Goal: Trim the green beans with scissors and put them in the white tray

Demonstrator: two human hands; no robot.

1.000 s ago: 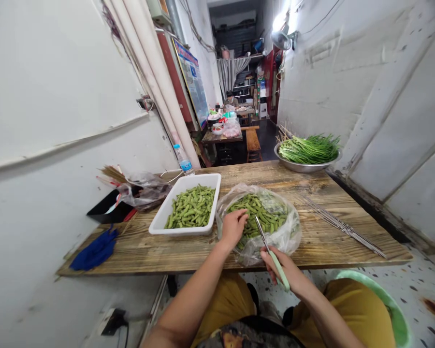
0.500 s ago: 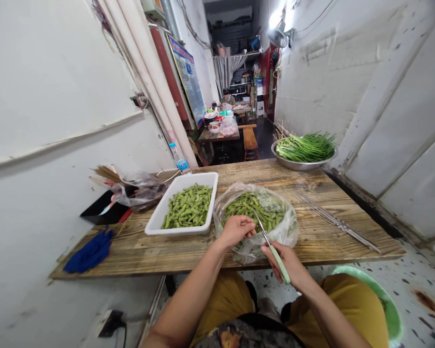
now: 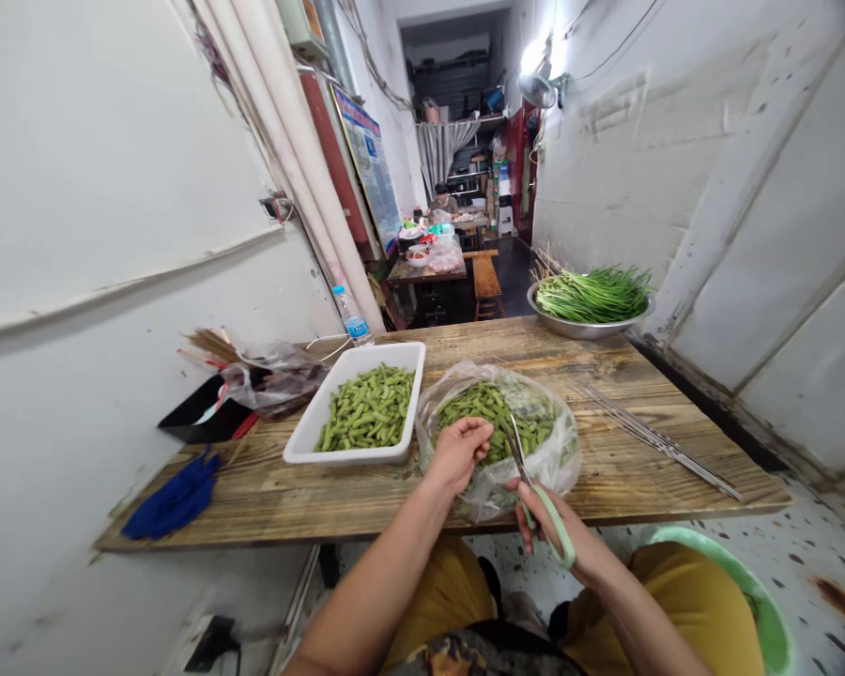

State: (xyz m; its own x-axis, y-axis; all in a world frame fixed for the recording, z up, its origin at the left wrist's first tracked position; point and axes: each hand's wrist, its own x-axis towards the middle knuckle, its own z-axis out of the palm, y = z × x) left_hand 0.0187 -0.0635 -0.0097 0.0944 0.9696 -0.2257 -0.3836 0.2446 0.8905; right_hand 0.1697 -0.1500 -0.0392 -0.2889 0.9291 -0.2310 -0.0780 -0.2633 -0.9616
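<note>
My right hand (image 3: 553,526) holds a pair of scissors (image 3: 556,530) with pale green handles. Their blades stand a little apart and point up over a clear plastic bag (image 3: 567,460) full of green edamame pods (image 3: 483,404). Close to the blades, on their left, my left hand (image 3: 461,455) has its thumb and fingers pinched together. What lies between those fingertips is too small to make out. To the left of the bag, a white plastic tray (image 3: 296,446) contains more edamame pods (image 3: 370,408).
Metal skewers (image 3: 662,441) lie on the wooden table (image 3: 366,502) at right, with a steel bowl (image 3: 591,329) of green chives behind. At left are a blue cloth (image 3: 173,502), a black box (image 3: 201,408) and a water bottle (image 3: 352,317). A green bin (image 3: 775,610) stands below. A person sits far back.
The scissor blades have gone from closed to parted, and the handles have spread in my right hand. My left hand stays pinched beside them. The camera view has tilted slightly.
</note>
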